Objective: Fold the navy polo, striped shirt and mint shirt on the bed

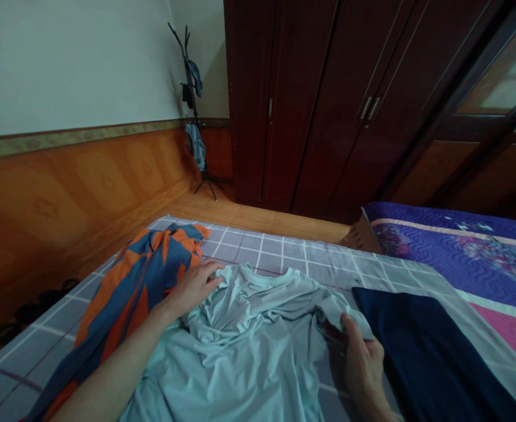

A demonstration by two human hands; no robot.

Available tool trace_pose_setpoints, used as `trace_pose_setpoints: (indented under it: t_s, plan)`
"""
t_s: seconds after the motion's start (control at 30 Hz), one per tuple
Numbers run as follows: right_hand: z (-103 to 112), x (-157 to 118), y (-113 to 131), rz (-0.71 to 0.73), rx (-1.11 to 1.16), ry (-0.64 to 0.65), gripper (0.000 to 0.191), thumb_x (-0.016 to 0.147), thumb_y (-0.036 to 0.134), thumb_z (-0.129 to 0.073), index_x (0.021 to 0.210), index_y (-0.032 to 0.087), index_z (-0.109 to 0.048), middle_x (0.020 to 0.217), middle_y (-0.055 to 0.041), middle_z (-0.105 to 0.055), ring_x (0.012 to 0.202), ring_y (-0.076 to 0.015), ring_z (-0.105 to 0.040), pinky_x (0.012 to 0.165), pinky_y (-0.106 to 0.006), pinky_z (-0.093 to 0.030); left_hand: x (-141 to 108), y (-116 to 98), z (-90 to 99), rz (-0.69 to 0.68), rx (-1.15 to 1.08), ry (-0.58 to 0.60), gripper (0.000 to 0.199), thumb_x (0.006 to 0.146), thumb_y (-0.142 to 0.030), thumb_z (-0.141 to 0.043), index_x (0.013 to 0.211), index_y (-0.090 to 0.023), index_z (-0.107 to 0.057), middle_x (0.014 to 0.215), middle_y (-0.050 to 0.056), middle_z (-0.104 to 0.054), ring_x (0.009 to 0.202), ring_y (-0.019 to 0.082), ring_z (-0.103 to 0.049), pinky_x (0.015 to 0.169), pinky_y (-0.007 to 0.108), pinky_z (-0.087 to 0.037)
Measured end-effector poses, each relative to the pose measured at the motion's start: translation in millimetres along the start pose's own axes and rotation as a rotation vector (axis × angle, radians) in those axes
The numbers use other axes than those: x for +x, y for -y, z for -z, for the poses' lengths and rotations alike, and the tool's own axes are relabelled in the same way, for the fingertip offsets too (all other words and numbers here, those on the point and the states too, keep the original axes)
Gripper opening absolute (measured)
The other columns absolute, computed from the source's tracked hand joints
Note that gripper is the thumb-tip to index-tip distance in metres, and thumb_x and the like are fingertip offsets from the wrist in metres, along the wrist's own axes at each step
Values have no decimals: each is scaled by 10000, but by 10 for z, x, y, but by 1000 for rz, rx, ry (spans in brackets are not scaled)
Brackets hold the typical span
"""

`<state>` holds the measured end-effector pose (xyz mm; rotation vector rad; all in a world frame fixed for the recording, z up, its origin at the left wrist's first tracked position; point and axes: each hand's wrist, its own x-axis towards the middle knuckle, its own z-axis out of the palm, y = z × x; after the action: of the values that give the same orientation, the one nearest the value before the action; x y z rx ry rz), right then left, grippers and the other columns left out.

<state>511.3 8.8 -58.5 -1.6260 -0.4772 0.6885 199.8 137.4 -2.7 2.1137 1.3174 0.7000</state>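
Right grip point(363, 363) pinching the sleeve point(343, 308) of a pale blue T-shirt point(240, 363), left grip point(192, 287) lying spread just beside its collar point(244, 272), lower centre

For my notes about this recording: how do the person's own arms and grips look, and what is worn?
The left grip and right grip are bare hands, without gloves or rings. The left forearm is bare too, with no sleeve or watch; the right wrist shows no sleeve.

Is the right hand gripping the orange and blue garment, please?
No, the right hand is pinching the sleeve of the pale blue T-shirt.
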Motion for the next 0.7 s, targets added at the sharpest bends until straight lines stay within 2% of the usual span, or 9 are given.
trace_pose_setpoints:
  t_s: [0.1,0.2,0.23,0.3,0.43,0.5,0.57,0.63,0.7]
  plan:
    - [-1,5,23,-3,30,34,370,645,520,-689,570,185,-553,468,24,-516,447,-152,-480,424,-266,-378,192,181,-240,78,-41,-120,393,676,-242,-649,1065,-192,-640,1122,93,-641,1072,262,-569,950,354,-397]
    - [-1,21,63,1,18,49,387,633,534,-689,595,164,-581,510,19,-548,496,-150,-499,477,-261,-400,242,246,-356,119,-112,-135,226,659,-266,-651,869,-184,-670,893,60,-686,901,249,-622,850,341,-453]
    - [-3,25,66,10,5,53,395,637,538,-682,601,156,-590,524,14,-560,517,-153,-509,501,-262,-409,237,245,-347,122,-147,-147,162,684,-293,-630,798,-182,-661,811,41,-676,838,230,-624,805,321,-467]
    - [-13,34,44,28,-7,62,415,654,552,-659,636,139,-612,560,-3,-591,568,-171,-541,558,-274,-429,217,233,-268,134,-233,-204,196,740,-367,-582,748,-175,-623,712,11,-628,732,190,-604,709,280,-481]
    - [-28,81,-57,105,15,61,448,675,540,-640,834,121,-626,701,-35,-640,670,-206,-591,645,-309,-459,182,231,-39,188,-422,-368,354,805,-509,-505,884,-165,-537,628,-46,-487,530,121,-495,501,218,-455]
    - [-10,124,-65,206,-38,-28,511,687,499,-636,1032,125,-589,897,-66,-639,766,-213,-599,711,-333,-465,170,237,42,195,-496,-411,387,797,-538,-518,906,-166,-514,625,-58,-459,499,104,-462,461,203,-439]
    - [19,184,-13,356,-138,-161,619,700,458,-623,1219,145,-499,1144,-116,-557,921,-237,-582,805,-373,-454,161,232,97,183,-546,-427,383,781,-529,-552,894,-164,-515,644,-54,-475,511,97,-468,468,190,-432]
    - [25,257,86,547,-268,-220,622,722,438,-589,1264,157,-474,1287,-148,-454,1078,-280,-521,892,-422,-421,151,209,138,164,-593,-403,358,766,-495,-595,878,-162,-529,649,-50,-499,517,89,-475,470,173,-406]
    - [-33,338,197,723,-408,-163,529,765,434,-517,1204,140,-523,1298,-166,-443,1171,-310,-454,949,-462,-385,136,169,175,135,-631,-355,324,750,-442,-639,876,-158,-548,658,-45,-523,527,84,-483,485,166,-385]
